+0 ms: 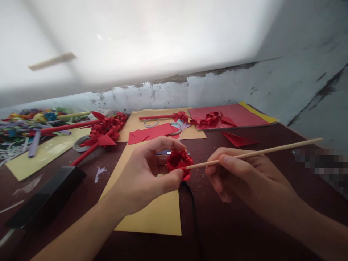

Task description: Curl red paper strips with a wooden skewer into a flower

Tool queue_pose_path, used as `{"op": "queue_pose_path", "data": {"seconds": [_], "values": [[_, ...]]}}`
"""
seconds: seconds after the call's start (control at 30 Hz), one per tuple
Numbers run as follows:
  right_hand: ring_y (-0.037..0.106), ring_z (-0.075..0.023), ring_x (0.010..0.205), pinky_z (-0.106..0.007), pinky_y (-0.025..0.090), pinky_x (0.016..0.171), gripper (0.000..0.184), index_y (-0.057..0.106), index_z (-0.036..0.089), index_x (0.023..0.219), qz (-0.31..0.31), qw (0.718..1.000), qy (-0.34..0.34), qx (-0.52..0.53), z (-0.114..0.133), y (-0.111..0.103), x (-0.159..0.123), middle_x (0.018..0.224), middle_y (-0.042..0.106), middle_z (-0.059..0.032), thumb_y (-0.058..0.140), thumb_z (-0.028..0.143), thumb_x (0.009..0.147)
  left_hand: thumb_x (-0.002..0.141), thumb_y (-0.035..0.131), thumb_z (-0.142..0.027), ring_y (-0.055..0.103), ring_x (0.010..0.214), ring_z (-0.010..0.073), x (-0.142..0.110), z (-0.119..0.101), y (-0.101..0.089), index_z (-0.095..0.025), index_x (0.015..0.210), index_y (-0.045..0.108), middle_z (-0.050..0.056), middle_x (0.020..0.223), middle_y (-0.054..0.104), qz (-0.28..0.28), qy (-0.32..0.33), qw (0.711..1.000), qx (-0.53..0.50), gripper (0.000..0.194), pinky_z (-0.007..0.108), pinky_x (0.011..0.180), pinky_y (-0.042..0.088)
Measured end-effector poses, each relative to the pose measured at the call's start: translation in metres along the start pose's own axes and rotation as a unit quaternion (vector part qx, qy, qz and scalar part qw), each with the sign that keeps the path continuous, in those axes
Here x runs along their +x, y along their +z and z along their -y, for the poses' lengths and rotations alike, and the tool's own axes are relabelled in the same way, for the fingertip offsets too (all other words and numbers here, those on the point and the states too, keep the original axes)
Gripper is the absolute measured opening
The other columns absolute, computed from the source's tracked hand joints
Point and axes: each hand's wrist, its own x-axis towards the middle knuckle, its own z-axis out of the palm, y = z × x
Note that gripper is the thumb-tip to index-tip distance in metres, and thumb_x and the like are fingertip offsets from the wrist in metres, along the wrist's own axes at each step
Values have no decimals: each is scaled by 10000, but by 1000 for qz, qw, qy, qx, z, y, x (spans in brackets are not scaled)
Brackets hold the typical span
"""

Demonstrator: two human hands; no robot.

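Note:
Between thumb and fingers, my left hand (146, 174) grips a red paper flower (176, 159) above the table. My right hand (239, 174) pinches a thin wooden stick (261, 150) that slants up to the right. The stick's left end meets the flower's near side beside my left thumb; its very tip looks red, and I cannot tell how deep it goes. Below my left hand lies a yellow paper sheet (154, 214) on the dark table. Behind the flower, a blue object is partly hidden by my fingers.
Red paper flowers on stems (106, 130) lie at the left, near a heap of coloured paper strips (35, 123). A black box (46, 195) sits front left. Tape rolls (175, 128), red paper pieces (239, 139) and a red folder (217, 110) lie toward the wall. A black cable runs across the table.

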Motion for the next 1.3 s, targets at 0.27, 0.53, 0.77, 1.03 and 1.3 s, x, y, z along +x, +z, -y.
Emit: {"op": "queue_pose_path", "data": {"seconds": [0.27,0.53,0.77,1.03,1.3], "values": [[624,-83,551,-177,513,537,295,778,192,883,-3,1000,-1,-11,-1,-1,0,683,678,6,592,323,1071,819,869,-182,674,872,137,2,0,-2,-236,1064,738,37,1122,697,1,-5,1000,3,283,229,724,592],[619,-83,534,-169,496,518,330,770,187,843,-9,1000,6,-23,1,0,-1,647,674,3,595,353,1069,835,862,-194,690,828,121,-1,-1,0,-256,1073,721,9,1099,687,-13,0,1000,29,283,217,704,611],[598,-86,515,-168,476,491,362,760,176,811,-12,999,32,2,2,2,2,612,657,-3,604,388,1060,838,856,-167,716,814,123,-2,-2,2,-246,1044,722,3,1043,710,-21,11,1000,20,258,213,690,611],[619,-82,562,-164,500,538,297,770,177,878,10,1000,8,8,2,2,-1,679,679,-1,592,316,1070,824,884,-189,739,850,138,0,-2,0,-242,1055,733,16,1050,736,-15,6,1000,-10,281,222,714,609],[607,-95,570,-184,506,547,255,757,178,896,17,1000,8,7,2,2,-1,686,676,-5,609,308,1058,806,905,-203,727,842,127,0,-1,-1,-234,1049,731,17,1052,730,-9,-24,999,-28,301,204,699,596]]}}
